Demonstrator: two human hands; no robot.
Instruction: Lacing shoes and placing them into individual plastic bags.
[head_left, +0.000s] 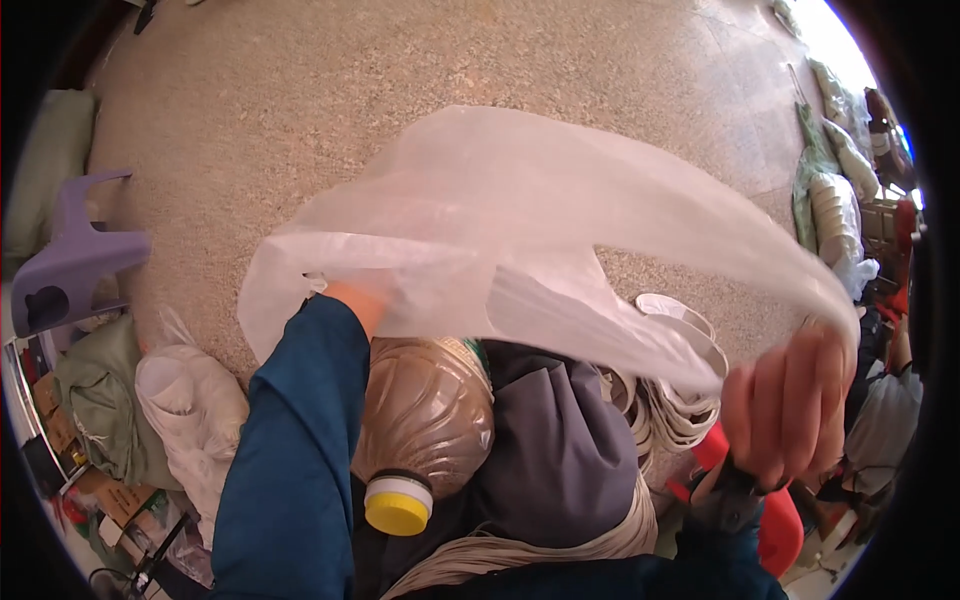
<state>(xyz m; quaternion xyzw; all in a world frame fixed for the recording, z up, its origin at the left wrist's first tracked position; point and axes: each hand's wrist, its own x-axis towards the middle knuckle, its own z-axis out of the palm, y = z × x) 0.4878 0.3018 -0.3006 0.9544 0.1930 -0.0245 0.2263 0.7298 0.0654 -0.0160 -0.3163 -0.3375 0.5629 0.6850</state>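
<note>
A large translucent white plastic bag billows out in front of me. My right hand is closed, its fingers gripping the bag's edge on the right. My left hand reaches into the bag's folds; its fingers are veiled by the plastic, so whether they hold anything does not show. Beneath my left forearm, a big clear ribbed bottle with a yellow cap lies tilted, cap toward me. Part of its far end is behind the bag. It rests against my grey-trousered knee.
Bundles of beige cord lie right of my knee, with more strands across my lap. Something red is by my right wrist. To the left are a purple plastic stool, a white wrapped bundle and a green sack. Wrapped goods line the right.
</note>
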